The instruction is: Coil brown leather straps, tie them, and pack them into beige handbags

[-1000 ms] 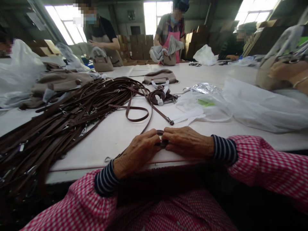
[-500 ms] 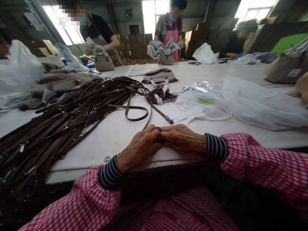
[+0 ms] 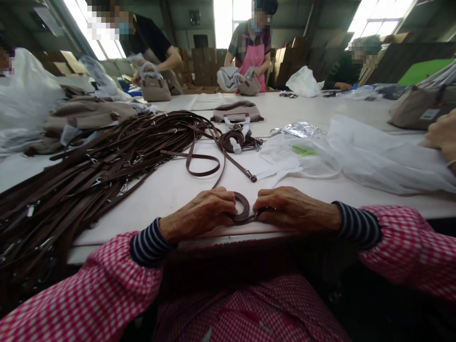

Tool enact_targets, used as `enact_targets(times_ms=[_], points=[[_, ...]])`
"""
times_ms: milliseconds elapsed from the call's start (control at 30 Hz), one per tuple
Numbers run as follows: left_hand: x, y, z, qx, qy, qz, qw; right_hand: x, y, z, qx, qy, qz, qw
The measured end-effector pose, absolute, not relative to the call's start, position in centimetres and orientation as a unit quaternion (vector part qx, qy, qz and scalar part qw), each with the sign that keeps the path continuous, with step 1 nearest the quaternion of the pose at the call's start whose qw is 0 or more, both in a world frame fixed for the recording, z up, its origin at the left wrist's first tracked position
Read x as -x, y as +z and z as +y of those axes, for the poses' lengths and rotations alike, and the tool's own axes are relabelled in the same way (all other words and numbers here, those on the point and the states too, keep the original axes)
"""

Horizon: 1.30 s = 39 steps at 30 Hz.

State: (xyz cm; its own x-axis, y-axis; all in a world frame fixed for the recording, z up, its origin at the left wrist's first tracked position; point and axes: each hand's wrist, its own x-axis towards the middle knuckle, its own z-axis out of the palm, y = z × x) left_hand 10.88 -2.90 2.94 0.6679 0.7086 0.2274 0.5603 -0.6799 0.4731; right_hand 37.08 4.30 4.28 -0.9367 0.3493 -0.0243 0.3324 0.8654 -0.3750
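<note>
Near the table's front edge lies a brown strap (image 3: 242, 207), wound into a flat coil. My left hand (image 3: 204, 211) grips the coil's left side, fingers closed round it. My right hand (image 3: 288, 209) is closed on the strap's end at the right of the coil; its fingertips partly hide that end. Beyond my hands, another brown strap (image 3: 203, 173) lies loosely looped. A finished-looking roll of straps (image 3: 231, 141) with white wrapping and metal clips sits farther back. To the left spreads a big heap of brown straps (image 3: 107, 166) with metal clasps.
A taupe handbag (image 3: 238, 111) lies mid-table. White plastic sheets (image 3: 384, 156) and a crumpled foil piece (image 3: 301, 129) are on the right. More bags and clear plastic (image 3: 28, 95) pile at the left. Several people stand around the table; another person's hand (image 3: 443, 135) is at the right edge.
My hands have moved apart, the right one shifting rightward with the strap end. The coil between them now shows. Across the table, the person in the pink apron has shifted the bag and grey cloth.
</note>
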Motion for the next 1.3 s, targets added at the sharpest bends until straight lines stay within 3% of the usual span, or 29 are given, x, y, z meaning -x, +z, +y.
enact_targets(times_ms=[133,367,667,833,1000,1300], points=[[-10.6,3.7,-3.4,-0.9,0.195,0.334,0.204,-35.8,4.7,5.4,0.142,0.198,-0.97,0.017],[-9.9,4.6,-2.3,-0.904,0.144,0.324,0.24,-34.2,6.1,8.2,0.049,0.227,-0.97,-0.075],[-11.6,3.3,-4.8,-0.857,0.177,0.463,0.14,-32.7,3.3,5.9,0.065,0.201,-0.975,0.061],[-13.3,1.5,-5.0,-0.833,0.241,0.473,0.155,-33.6,3.4,5.4,0.086,0.168,-0.981,0.038],[-11.7,2.0,-3.3,-0.863,0.225,0.419,0.168,-35.1,4.0,6.6,0.088,0.082,-0.993,-0.009],[-13.2,2.0,-4.6,-0.837,0.157,0.521,0.064,-33.4,1.6,5.5,0.068,0.092,-0.987,0.111]])
